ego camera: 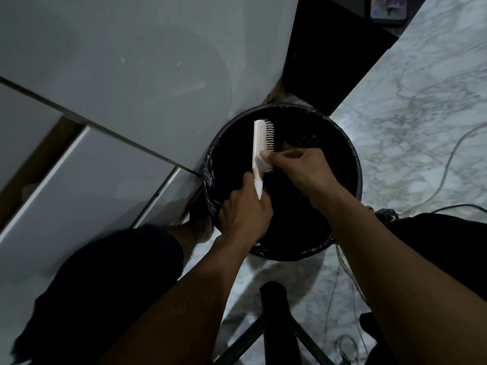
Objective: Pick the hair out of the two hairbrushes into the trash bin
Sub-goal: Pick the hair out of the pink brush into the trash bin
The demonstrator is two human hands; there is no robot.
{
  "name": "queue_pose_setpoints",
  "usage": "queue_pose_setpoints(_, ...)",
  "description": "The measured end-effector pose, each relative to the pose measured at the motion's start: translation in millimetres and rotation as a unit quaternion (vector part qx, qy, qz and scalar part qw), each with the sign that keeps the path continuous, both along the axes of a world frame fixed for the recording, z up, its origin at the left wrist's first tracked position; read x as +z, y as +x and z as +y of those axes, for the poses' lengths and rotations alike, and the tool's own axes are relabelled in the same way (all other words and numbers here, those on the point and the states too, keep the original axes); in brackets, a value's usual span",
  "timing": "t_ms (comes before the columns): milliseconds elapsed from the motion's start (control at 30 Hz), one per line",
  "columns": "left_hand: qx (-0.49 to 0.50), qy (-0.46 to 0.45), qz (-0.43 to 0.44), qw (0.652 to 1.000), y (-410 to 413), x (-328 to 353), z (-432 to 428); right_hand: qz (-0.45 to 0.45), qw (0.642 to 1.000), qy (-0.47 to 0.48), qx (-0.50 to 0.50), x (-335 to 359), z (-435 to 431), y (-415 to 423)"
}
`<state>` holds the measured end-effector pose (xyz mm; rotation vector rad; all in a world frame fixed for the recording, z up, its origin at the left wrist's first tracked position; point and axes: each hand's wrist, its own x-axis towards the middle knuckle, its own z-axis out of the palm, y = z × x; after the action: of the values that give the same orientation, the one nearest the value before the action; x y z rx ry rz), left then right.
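Left hand (246,214) gripping white hairbrush (261,148) handle, held over black-lined trash bin (353,164). Right hand (303,167) fingers (271,155) pinched into the bristles; hair not discernible.

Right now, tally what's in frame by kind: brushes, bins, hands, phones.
Brush: 1, white, handle in left hand
Bin: 1, black liner
Hands: 2, right hand at the bristles
Phone: 1, top edge
Total: 5
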<state>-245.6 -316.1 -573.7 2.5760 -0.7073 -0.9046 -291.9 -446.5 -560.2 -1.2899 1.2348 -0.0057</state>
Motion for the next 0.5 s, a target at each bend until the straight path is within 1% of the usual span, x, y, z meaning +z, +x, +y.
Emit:
queue_pose_setpoints(67,-0.016,0.002,-0.012,1.000,-0.5,0.1,0.5,0.012,0.999,-0.026,0.022,-5.4,-0.7,0.3)
queue_pose_setpoints(200,-0.028,-0.001,-0.021,0.999,-1.0,0.3,2.7,0.025,0.995,-0.087,0.028,-12.6,-6.1,2.2)
queue_pose_setpoints(267,-0.020,0.000,-0.019,1.000,-0.7,-0.5,2.6,0.007,0.997,-0.076,0.010,-11.1,-6.9,2.5)
queue_pose_setpoints(400,-0.001,0.005,-0.012,1.000,1.3,-4.2,1.5,-0.029,0.997,-0.016,-0.076,-1.6,-11.2,4.0)
queue_pose_setpoints(500,0.000,0.008,-0.014,1.000,1.4,-5.0,1.3,-0.017,0.997,0.017,-0.079,0.9,-12.4,3.1)
